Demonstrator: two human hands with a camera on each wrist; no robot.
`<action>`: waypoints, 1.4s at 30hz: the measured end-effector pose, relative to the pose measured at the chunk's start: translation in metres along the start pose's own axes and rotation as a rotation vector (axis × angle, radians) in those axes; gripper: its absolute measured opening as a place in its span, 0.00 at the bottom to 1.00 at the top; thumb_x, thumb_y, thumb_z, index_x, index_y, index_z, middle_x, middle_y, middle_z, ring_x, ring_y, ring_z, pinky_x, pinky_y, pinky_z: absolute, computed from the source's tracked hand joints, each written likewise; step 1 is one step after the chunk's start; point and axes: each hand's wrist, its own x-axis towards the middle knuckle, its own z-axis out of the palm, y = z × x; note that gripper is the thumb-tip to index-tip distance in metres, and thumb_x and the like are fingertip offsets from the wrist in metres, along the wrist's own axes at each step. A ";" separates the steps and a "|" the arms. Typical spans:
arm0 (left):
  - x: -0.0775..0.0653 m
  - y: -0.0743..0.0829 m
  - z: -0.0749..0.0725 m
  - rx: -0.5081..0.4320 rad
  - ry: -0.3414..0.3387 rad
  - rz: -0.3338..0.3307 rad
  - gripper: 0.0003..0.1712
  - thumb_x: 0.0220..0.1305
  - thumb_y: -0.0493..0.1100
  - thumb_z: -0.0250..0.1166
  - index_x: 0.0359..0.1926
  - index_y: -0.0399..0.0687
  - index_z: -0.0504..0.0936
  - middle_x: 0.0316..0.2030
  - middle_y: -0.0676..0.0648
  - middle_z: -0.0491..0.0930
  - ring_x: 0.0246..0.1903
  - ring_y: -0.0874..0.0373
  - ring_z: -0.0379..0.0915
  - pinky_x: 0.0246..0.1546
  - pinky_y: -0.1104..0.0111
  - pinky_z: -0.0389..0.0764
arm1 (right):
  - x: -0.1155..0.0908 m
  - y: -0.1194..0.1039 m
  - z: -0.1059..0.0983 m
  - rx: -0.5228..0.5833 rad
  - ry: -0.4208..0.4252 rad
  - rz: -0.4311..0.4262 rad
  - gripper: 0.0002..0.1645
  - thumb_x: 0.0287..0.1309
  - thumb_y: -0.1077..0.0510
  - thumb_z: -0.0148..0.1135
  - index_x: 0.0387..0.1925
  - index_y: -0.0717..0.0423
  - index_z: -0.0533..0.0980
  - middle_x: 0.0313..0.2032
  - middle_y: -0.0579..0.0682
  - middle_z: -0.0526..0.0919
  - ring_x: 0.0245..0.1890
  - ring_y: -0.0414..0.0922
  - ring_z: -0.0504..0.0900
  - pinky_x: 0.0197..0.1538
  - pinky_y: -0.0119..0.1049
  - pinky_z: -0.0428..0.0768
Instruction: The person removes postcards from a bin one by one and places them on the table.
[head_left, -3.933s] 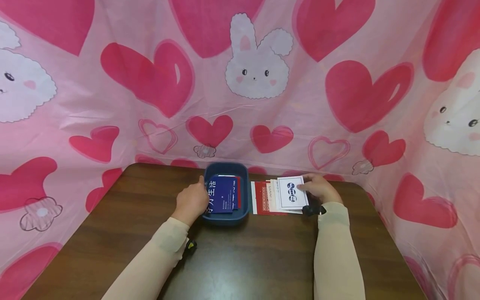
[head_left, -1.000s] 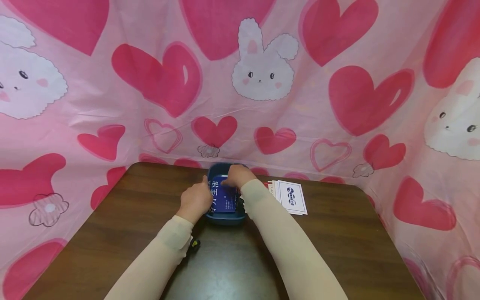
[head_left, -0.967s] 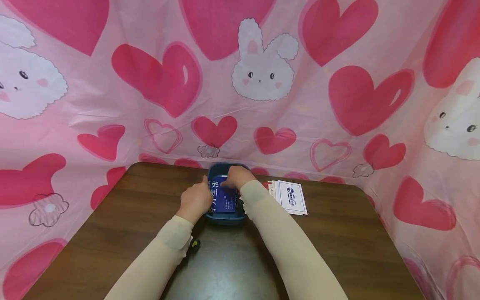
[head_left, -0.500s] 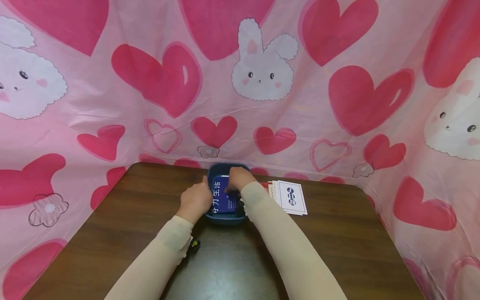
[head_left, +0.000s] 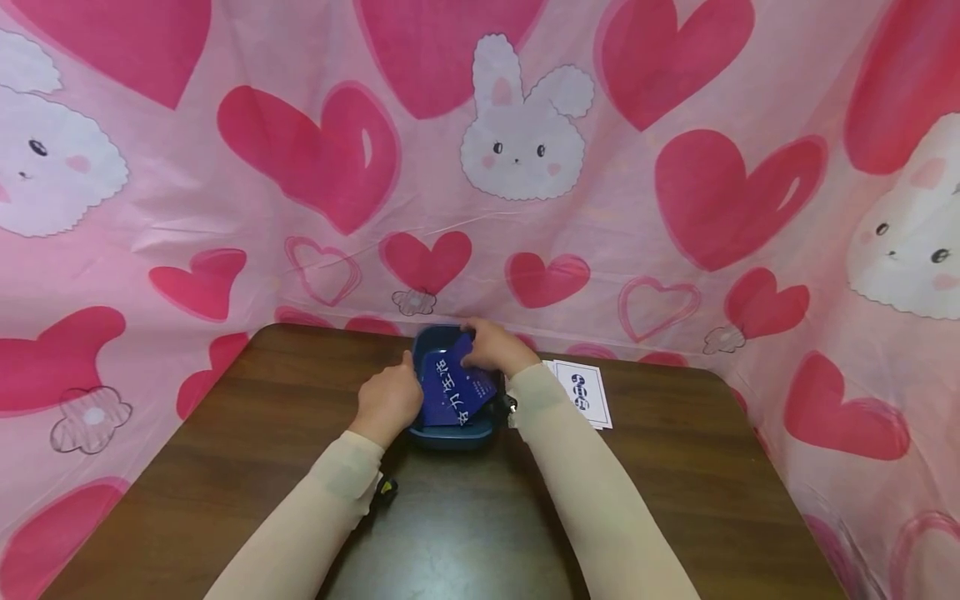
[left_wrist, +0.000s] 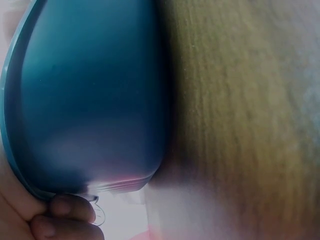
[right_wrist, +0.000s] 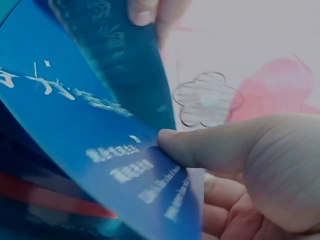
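Note:
My left hand (head_left: 387, 396) grips the left rim of a dark blue plastic basin (head_left: 453, 442). In the left wrist view its fingertips (left_wrist: 71, 206) curl at the lip of the basin wall (left_wrist: 90, 100). Over the basin's right side, my right hand (head_left: 497, 346) pinches a blue card (head_left: 463, 385) with white Chinese lettering. The right wrist view shows the thumb on the face of this card (right_wrist: 110, 145) and the fingers behind it. The card is tilted and slightly bent, turned askew within the basin. Below it a red strip (right_wrist: 55, 195) shows, partly hidden.
White cards (head_left: 583, 393) with a dark blue print lie on the brown wooden table (head_left: 675, 500), right of the basin, partly covered by my right sleeve. A pink cloth (head_left: 547, 225) with hearts and rabbits hangs behind the table and along its sides.
My right hand has come from the white cards into the basin, taken hold of the blue card, then lifted and turned it toward the back right. The left hand has stayed on the rim.

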 end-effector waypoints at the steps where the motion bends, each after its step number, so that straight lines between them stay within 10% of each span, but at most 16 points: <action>1: 0.000 0.000 0.000 0.004 0.003 0.000 0.39 0.87 0.49 0.54 0.89 0.38 0.62 0.43 0.35 0.91 0.36 0.41 0.87 0.37 0.48 0.92 | -0.001 0.004 -0.002 0.028 0.001 0.004 0.44 0.66 0.58 0.80 0.80 0.60 0.74 0.66 0.63 0.87 0.60 0.59 0.90 0.69 0.56 0.89; 6: -0.001 0.001 -0.001 0.007 -0.003 -0.002 0.39 0.87 0.49 0.53 0.89 0.38 0.62 0.48 0.34 0.92 0.36 0.42 0.86 0.36 0.48 0.91 | -0.007 0.025 -0.016 0.249 0.047 0.058 0.35 0.71 0.56 0.79 0.73 0.63 0.79 0.58 0.64 0.92 0.45 0.52 0.94 0.52 0.46 0.95; 13: -0.001 0.000 0.001 -0.012 -0.008 -0.009 0.40 0.87 0.50 0.55 0.89 0.38 0.61 0.30 0.42 0.85 0.28 0.46 0.81 0.27 0.58 0.86 | -0.021 0.054 -0.037 0.527 0.202 0.103 0.24 0.77 0.54 0.73 0.66 0.61 0.83 0.58 0.65 0.92 0.39 0.50 0.96 0.44 0.45 0.96; 25: -0.001 0.001 0.001 -0.003 -0.003 -0.007 0.40 0.87 0.50 0.55 0.90 0.39 0.60 0.31 0.42 0.85 0.27 0.47 0.81 0.26 0.59 0.85 | -0.050 0.103 -0.066 0.571 0.252 0.122 0.24 0.80 0.54 0.70 0.67 0.64 0.82 0.60 0.67 0.91 0.39 0.44 0.91 0.44 0.37 0.93; 36: -0.003 -0.002 0.000 -0.018 0.001 -0.007 0.41 0.87 0.50 0.55 0.91 0.41 0.58 0.27 0.44 0.81 0.24 0.49 0.79 0.25 0.62 0.83 | -0.070 0.135 -0.090 0.655 0.253 0.148 0.23 0.81 0.57 0.68 0.64 0.70 0.78 0.35 0.44 0.93 0.31 0.37 0.91 0.39 0.32 0.92; 42: -0.004 0.000 0.001 -0.016 -0.008 -0.007 0.41 0.87 0.50 0.56 0.91 0.41 0.57 0.27 0.45 0.81 0.24 0.49 0.79 0.24 0.64 0.83 | -0.089 0.159 -0.104 0.549 0.198 0.239 0.29 0.81 0.51 0.68 0.71 0.64 0.77 0.52 0.57 0.89 0.41 0.45 0.89 0.45 0.35 0.92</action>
